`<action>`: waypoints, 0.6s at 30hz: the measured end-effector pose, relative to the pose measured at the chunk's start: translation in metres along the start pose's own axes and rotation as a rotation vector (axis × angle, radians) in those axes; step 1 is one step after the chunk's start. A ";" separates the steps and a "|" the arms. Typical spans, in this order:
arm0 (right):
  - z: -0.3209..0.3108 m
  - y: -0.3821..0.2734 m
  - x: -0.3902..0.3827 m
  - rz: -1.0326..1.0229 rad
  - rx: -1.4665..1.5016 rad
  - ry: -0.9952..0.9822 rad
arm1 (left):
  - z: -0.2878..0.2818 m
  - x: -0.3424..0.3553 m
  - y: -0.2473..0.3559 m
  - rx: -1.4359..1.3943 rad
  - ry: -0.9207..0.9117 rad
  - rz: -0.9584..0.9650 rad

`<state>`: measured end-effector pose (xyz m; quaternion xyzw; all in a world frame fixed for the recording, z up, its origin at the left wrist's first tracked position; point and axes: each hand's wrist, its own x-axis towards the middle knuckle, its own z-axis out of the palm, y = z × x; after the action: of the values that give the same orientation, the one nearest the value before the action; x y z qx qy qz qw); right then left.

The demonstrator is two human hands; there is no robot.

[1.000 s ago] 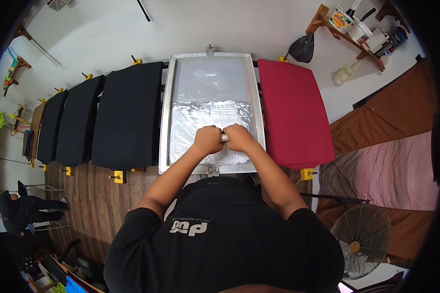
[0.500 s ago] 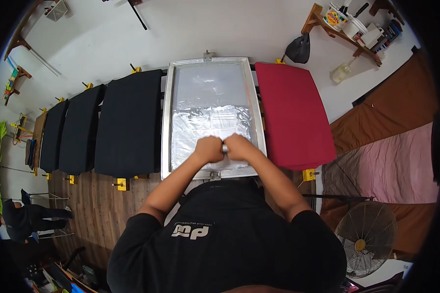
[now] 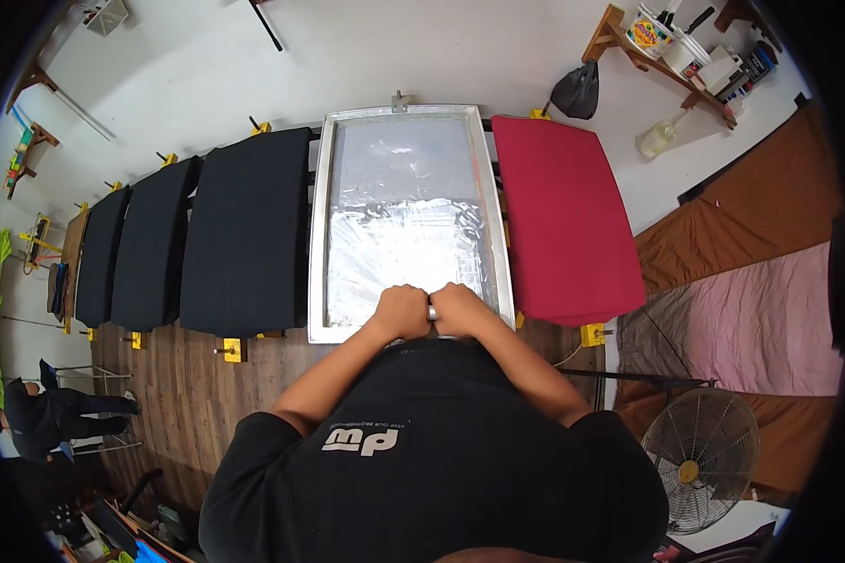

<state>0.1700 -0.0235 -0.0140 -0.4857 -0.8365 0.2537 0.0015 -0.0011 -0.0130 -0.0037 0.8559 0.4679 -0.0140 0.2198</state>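
A metal-framed printing screen [image 3: 319,225] lies in front of me. Its upper mesh is grey, and a bright, shiny silver area [image 3: 394,239] covers the lower part. Over the near end of the screen, my left hand [image 3: 403,311] and my right hand [image 3: 464,310] are side by side, both fists closed. They grip what appears to be a squeegee, nearly all hidden under the fingers; only a small silvery bit shows between the hands. A metal clamp [image 3: 401,101] holds the far edge of the frame.
Black cloth-covered boards [image 3: 246,235] line up on the left, a red one [image 3: 568,220] on the right. A fan [image 3: 690,469] stands at lower right. Tubs [image 3: 650,33] sit on a wall shelf. Another person [image 3: 56,413] is at far left.
Both fists have slid toward my body, down to the near end of the screen. More of the shiny silver area shows beyond them.
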 end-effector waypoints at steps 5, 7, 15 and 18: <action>-0.021 0.015 0.022 -0.018 0.090 -0.118 | -0.023 0.020 -0.013 -0.068 -0.229 -0.016; -0.028 0.024 0.033 -0.018 0.110 0.011 | -0.027 0.036 -0.018 0.003 -0.124 -0.071; 0.030 -0.001 0.001 0.128 0.023 0.287 | 0.035 0.001 -0.008 -0.047 0.339 0.055; 0.032 -0.010 -0.021 0.124 0.008 0.217 | 0.031 -0.019 0.002 -0.052 0.250 0.074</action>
<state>0.1653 -0.0585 -0.0329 -0.5609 -0.7989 0.2027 0.0784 -0.0043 -0.0413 -0.0263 0.8617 0.4601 0.1129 0.1821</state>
